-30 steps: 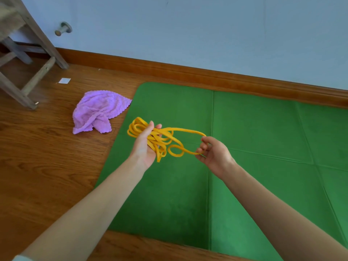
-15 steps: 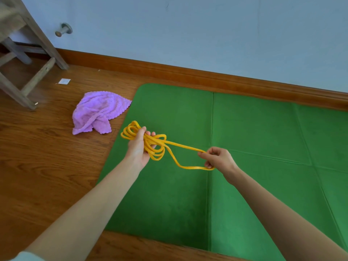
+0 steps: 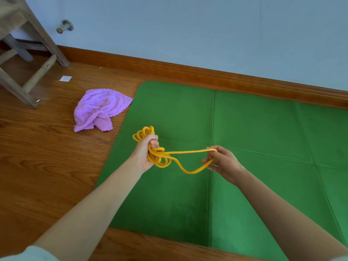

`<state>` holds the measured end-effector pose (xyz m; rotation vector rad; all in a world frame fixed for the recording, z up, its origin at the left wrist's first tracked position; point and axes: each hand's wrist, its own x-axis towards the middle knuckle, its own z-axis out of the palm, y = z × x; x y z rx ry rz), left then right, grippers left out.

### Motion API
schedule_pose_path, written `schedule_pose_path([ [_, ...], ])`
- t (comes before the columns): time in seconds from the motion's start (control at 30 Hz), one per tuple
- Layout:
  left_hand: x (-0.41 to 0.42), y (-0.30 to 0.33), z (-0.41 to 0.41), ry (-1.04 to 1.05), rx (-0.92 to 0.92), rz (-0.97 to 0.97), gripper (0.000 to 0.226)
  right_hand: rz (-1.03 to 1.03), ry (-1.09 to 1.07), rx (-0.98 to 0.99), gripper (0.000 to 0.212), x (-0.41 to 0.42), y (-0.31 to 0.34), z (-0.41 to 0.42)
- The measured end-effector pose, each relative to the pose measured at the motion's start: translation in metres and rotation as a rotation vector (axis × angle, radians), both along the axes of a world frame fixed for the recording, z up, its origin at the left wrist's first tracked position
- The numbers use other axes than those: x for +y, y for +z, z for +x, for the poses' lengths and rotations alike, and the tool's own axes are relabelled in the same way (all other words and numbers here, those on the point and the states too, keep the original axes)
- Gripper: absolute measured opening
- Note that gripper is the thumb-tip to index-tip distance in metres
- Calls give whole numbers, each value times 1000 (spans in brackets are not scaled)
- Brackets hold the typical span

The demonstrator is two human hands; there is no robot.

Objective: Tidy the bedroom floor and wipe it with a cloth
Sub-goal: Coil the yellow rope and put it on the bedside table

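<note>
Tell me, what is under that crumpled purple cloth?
The crumpled purple cloth lies on the brown wooden floor, its corner reaching the green foam mat. Anything beneath its folds is hidden.

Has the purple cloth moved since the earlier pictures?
No. The purple cloth lies in the same place on the wooden floor, its corner at the edge of the green mat.
</note>
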<state>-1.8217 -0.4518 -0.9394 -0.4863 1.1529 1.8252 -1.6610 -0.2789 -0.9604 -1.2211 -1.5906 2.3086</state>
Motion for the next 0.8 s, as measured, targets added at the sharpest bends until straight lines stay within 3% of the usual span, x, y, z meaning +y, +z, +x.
schedule_pose_path([
  [0.07, -1, 1, 3, -176, 2, -65, 26, -72, 22, 4, 12, -3, 3, -3],
  [0.17, 0, 5, 10, -445, 74, -160, 19, 6, 79, -49, 22, -6, 15, -16],
  [0.27, 7, 12, 22, -575, 151, -150, 10, 68, 111, -130, 28, -16, 30, -34],
  [0.43, 22, 18, 36, -497, 287, -126, 11, 36, 110, -219, 28, -38, 47, -56],
  [0.6, 24, 24, 41, -494, 226, -40, 20, 174, 109, -219, 25, -42, 54, -63],
  [0.8, 15, 24, 30, -469, 106, 53, 20, 160, 185, -272, 25, -25, 59, -60],
])
